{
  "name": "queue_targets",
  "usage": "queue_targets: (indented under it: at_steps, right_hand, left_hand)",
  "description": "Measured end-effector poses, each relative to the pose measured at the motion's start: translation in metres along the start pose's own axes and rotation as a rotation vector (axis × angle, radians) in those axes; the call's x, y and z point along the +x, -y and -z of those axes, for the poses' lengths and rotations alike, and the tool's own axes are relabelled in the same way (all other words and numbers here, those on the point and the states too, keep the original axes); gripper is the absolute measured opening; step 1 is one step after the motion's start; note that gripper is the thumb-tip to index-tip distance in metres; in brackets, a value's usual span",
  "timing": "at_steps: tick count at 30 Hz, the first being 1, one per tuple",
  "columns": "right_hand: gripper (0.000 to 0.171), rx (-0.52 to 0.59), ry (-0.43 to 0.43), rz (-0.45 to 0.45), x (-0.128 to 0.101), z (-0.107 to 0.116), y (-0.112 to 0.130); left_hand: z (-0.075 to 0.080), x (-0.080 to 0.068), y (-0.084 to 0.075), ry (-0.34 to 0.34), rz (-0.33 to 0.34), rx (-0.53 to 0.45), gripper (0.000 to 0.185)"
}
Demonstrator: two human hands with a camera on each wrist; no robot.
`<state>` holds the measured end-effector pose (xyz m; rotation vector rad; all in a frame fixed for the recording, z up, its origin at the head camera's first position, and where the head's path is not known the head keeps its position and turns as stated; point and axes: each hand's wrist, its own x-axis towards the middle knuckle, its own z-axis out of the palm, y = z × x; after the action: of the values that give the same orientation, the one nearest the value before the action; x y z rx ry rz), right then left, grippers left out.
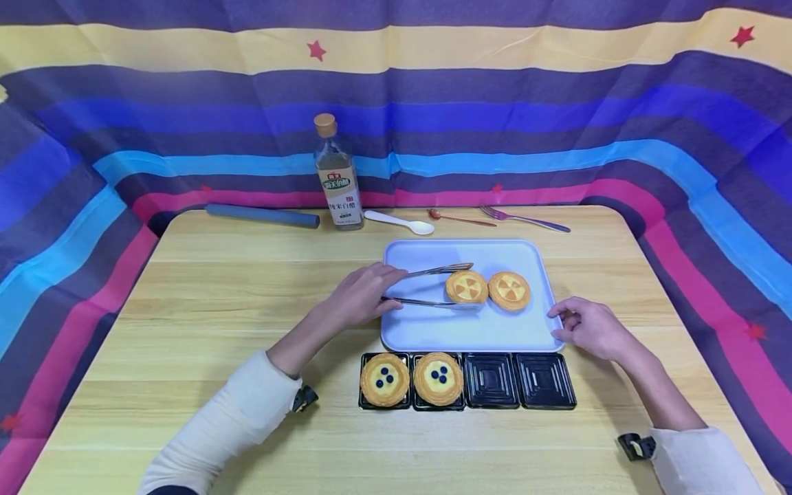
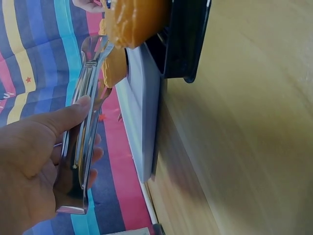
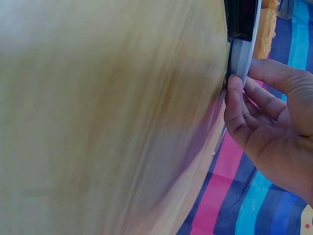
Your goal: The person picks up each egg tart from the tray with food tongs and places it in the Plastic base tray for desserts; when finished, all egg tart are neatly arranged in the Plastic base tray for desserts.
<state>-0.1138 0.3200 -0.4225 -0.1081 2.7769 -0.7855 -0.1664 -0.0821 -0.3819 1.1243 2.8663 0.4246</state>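
My left hand (image 1: 365,294) holds metal tongs (image 2: 80,147), thumb on one arm and fingers round the other. The tips of the tongs stand on either side of a tart with a wedge-patterned top (image 1: 467,287), the left one of two on a pale tray (image 1: 427,333). Whether both tips touch its crust I cannot tell. A similar tart (image 1: 509,291) lies right beside it. At the tray's right edge, my right hand (image 1: 590,328) pinches the rim between thumb and fingers, as the right wrist view shows.
Before the tray stands a row of black square trays (image 1: 491,380); the two left ones hold blueberry-topped tarts (image 1: 385,380) (image 1: 438,379). Along the back lie a dark rod (image 1: 262,215), a white spoon (image 1: 399,222), a small copper spoon (image 1: 464,219) and a fork (image 1: 526,218), beside an upright vinegar bottle (image 1: 338,182).
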Motion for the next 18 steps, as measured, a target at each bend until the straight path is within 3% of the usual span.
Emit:
queue_targets:
  at_steps: [18]
  right_hand:
    - [0.030, -0.005, 0.004, 0.000, -0.0003, 0.0002, 0.0002]
  left_hand:
    - [0.0024, -0.0097, -0.0029, -0.048, -0.045, 0.007, 0.054]
